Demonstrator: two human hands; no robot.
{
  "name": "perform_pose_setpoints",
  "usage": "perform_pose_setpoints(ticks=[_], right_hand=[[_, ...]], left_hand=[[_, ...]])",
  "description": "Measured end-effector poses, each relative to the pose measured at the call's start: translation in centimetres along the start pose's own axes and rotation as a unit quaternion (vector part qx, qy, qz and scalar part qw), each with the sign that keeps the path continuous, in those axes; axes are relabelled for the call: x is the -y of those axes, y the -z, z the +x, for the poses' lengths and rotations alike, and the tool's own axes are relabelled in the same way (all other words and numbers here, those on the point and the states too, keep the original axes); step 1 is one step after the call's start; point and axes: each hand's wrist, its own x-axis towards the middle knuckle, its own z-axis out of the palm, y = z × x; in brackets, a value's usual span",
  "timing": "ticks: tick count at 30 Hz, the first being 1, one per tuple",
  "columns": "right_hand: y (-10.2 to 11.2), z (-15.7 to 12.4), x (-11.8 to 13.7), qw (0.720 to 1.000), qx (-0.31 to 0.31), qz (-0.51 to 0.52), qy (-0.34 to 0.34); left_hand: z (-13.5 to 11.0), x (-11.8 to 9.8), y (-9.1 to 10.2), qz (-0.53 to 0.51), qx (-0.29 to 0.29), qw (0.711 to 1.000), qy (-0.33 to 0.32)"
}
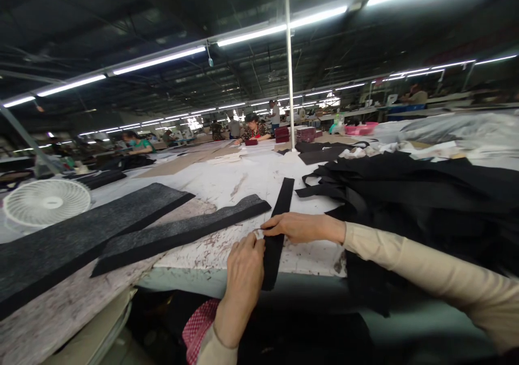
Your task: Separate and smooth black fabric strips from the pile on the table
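A narrow black fabric strip (283, 196) lies on the white tabletop, its near end hanging over the front edge. My right hand (298, 227) reaches in from the right, with thumb and fingers pinched at the strip's left edge. Close beside it, my left hand (244, 262) has its fingers curled against the same edge; what its fingertips hold is hidden. A small whitish bit (258, 234) shows between the two hands, too small to name. To the left lie a long dark grey piece with a black border (190, 230) and a wider similar piece (97, 219).
Black fabric (405, 192) is heaped on the right. A white fan (48, 203) stands at the left, and a thin white pole (289, 67) rises from the table. Farther back are dark red stacks (305, 134), a pink basin (362, 128) and a seated person (254, 130).
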Motion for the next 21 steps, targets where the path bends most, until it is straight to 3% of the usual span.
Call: perform_pose_setpoints(ticks=[3, 6, 11, 15, 21], right_hand=[[-0.4, -0.1, -0.3, 1.000, -0.002, 0.010, -0.014], [-0.6, -0.2, -1.2, 1.000, -0.005, 0.016, -0.024], [-0.7, -0.1, -1.8, 0.999, -0.030, 0.001, -0.041], [-0.9, 0.1, -1.2, 0.995, -0.078, 0.057, 0.010], [-0.9, 0.2, -1.1, 0.995, -0.060, 0.077, 0.030]], left_hand=[[-1.3, 0.9, -0.1, -0.082, 0.001, 0.994, 0.070], [-2.2, 1.2, 0.0, -0.121, -0.005, 0.989, 0.090], [-1.7, 0.2, 0.5, -0.059, -0.029, 0.996, 0.056], [-1.5, -0.4, 0.8, -0.020, -0.044, 0.998, 0.036], [-1.8, -0.3, 1.1, 0.019, -0.019, 1.000, -0.011]])
